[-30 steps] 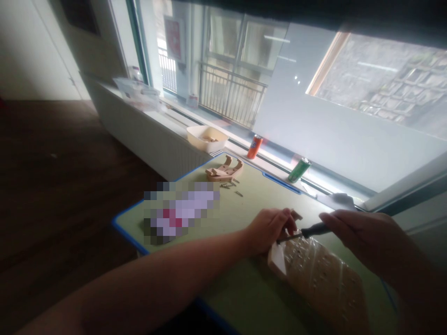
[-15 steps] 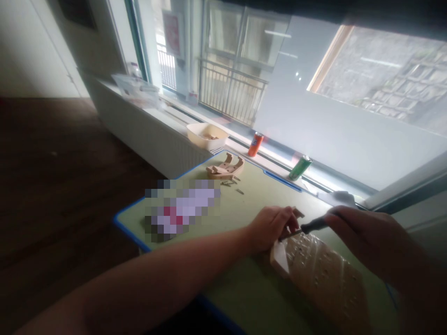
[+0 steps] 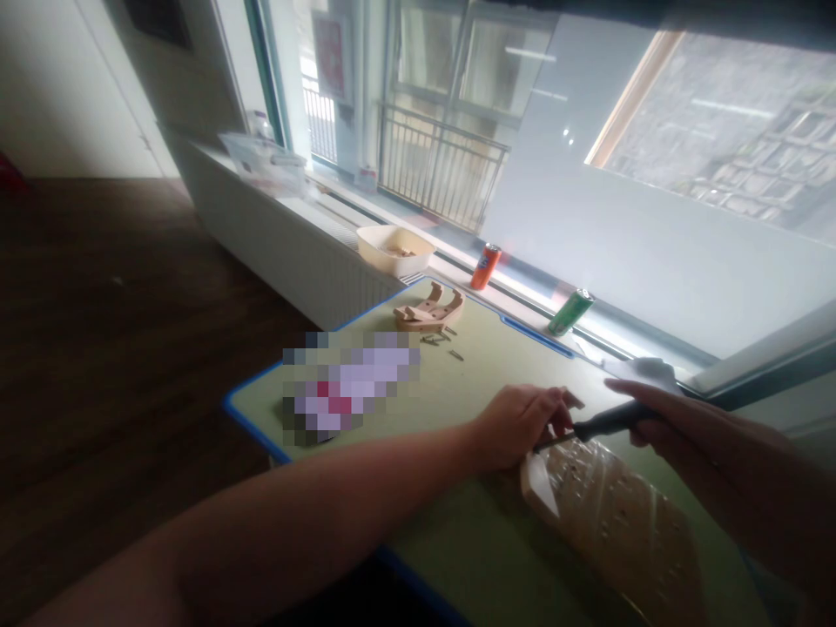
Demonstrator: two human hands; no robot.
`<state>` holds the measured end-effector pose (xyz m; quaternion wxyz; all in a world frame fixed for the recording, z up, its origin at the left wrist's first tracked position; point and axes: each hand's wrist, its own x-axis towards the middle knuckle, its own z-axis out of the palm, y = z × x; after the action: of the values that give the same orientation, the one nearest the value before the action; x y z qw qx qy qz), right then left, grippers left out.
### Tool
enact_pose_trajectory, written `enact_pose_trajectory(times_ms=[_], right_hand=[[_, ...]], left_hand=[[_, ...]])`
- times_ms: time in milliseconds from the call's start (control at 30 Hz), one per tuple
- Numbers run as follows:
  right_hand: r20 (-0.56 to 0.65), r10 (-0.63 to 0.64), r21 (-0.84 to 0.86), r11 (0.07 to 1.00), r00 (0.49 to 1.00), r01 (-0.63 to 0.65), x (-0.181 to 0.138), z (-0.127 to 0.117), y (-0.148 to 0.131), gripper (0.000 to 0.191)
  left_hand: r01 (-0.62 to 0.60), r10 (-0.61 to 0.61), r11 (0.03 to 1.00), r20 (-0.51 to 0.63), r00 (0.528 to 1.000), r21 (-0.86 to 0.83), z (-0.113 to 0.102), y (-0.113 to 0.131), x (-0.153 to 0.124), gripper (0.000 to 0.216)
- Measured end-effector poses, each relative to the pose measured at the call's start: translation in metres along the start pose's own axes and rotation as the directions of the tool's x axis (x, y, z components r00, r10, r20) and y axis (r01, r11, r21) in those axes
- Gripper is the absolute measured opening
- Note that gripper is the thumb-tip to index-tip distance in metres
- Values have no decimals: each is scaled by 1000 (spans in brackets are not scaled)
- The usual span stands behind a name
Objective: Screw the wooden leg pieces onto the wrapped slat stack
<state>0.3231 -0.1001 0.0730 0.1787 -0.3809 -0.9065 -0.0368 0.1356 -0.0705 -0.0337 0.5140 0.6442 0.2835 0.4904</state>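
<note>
A tan wooden board (image 3: 620, 522) wrapped in clear film lies on the green table (image 3: 457, 522) at the lower right. My left hand (image 3: 522, 422) rests at its near end, fingers curled and pinched around the tip of a screwdriver. My right hand (image 3: 679, 427) is closed round the black handle of that screwdriver (image 3: 604, 424), whose shaft points left toward the left fingers, just above the board.
Wooden model parts (image 3: 431, 309) and small screws (image 3: 450, 351) lie at the table's far end. A blurred-out item (image 3: 349, 392) sits at the left. On the windowsill stand a cream bowl (image 3: 395, 248), an orange can (image 3: 484, 266) and a green can (image 3: 569, 313). Dark floor lies left.
The view has shifted slightly, so everything sits a little more to the right. Both hands stay at the board's end with the screwdriver between them; the right hand has drawn back slightly along the handle.
</note>
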Motion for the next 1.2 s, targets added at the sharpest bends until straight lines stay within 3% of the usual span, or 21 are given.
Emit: enact_pose_trajectory(times_ms=[133, 367, 467, 533, 700, 833, 933, 967, 1033, 1100, 1200], right_hand=[[-83, 31, -97, 994, 996, -39, 12, 2, -22, 18], [-234, 168, -142, 969, 958, -205, 28, 13, -27, 29], [-224, 148, -43, 986, 963, -162, 28, 22, -22, 27], [-187, 139, 85, 989, 972, -125, 28, 27, -22, 36], [-124, 138, 329, 940, 983, -90, 24, 23, -35, 37], [-115, 217, 357, 920, 969, -163, 32, 19, -43, 30], [-129, 265, 404, 894, 956, -193, 41, 27, -47, 22], [-135, 280, 428, 882, 950, -199, 42, 31, -48, 21], [-154, 329, 483, 848, 932, -219, 42, 38, -53, 21], [-153, 395, 535, 804, 906, -260, 39, 42, -58, 21], [-132, 470, 587, 746, 873, -313, 31, 40, -68, 20]], left_hand=[[38, -38, 999, -27, 999, 0, 0, 0, 0, 51], [72, -73, 996, -41, 996, -45, 2, 1, 1, 48], [62, -66, 995, -43, 997, -79, 1, 1, -1, 47], [63, -67, 992, -35, 997, -105, 1, 1, -1, 48], [91, -95, 994, -60, 994, -67, 1, 0, -3, 40], [-52, 60, 998, -192, 980, 47, -9, 13, -3, 34], [-196, 246, 963, -300, 922, 187, -24, 47, 6, 31], [-172, 235, 952, -246, 940, 252, -30, 63, 11, 30], [-118, 133, 905, -9, 991, 409, -39, 94, 21, 32], [-155, 38, 779, 201, 979, 607, -44, 121, 30, 33], [-261, -93, 598, 389, 917, 758, -45, 142, 41, 37]])
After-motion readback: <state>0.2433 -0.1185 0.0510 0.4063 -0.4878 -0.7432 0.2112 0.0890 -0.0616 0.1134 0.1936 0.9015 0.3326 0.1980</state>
